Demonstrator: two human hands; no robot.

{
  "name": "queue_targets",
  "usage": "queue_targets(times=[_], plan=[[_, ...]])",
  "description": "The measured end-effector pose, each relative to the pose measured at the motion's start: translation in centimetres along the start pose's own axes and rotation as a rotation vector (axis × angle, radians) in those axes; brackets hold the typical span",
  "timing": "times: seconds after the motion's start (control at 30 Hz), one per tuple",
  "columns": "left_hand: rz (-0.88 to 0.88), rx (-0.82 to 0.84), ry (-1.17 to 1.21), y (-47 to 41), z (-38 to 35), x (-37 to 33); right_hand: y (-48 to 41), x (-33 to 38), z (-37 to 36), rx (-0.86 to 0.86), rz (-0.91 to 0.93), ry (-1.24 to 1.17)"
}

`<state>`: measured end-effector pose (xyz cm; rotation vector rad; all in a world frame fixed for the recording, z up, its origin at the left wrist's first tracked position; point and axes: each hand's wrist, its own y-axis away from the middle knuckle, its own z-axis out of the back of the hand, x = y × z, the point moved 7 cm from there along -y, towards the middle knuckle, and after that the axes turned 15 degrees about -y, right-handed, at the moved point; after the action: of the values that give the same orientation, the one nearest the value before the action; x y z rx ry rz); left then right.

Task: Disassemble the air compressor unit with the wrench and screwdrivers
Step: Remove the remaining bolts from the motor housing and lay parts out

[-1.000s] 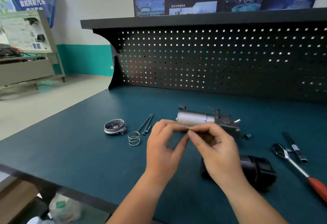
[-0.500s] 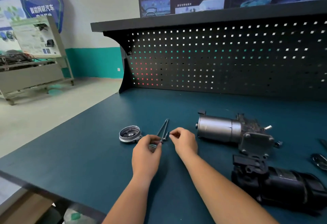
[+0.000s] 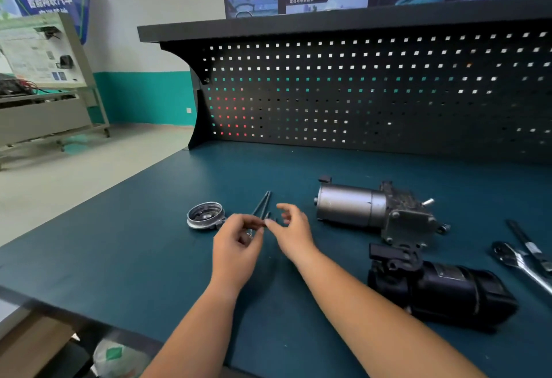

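Compressor part, silver cylindrical motor with dark gearbox, lies on teal bench, right of both hands, untouched. Judged heavy, rigid, smooth, prone to roll: grip round barrel. Left hand curled, contents unclear. Right hand loosely spread, empty.

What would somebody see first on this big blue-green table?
Probably the silver metal motor cylinder with its grimy grey housing, lying right of centre on the dark teal workbench, and the chunky black cylindrical unit in front of it. Next, the left hand and right hand close together mid-table, beside a round silver metal cap and two thin dark bolts.
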<state>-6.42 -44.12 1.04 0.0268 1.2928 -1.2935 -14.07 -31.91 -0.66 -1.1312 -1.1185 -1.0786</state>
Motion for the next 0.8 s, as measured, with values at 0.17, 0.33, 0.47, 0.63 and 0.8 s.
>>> queue_targets(times=[0.17,0.33,0.47,0.63,0.8], plan=[[-0.152,0.032,0.015,0.9,-0.3,-3.7,10.0,3.7,5.1,0.193,0.129,-0.453],[-0.273,0.597,0.119,4.5,-7.2,-11.0,13.2,9.5,18.1,-0.040,0.766,0.087],[-0.124,0.717,0.173,7.0,-11.8,-12.6,10.9,7.5,20.6,0.159,0.541,0.356],[-0.002,0.600,0.311,7.2,-13.1,-11.8,9.5,4.7,20.2,0.181,0.478,0.638],[-0.044,0.557,0.326,7.6,-13.0,-11.7,9.9,4.7,20.0,0.164,0.564,0.697]])
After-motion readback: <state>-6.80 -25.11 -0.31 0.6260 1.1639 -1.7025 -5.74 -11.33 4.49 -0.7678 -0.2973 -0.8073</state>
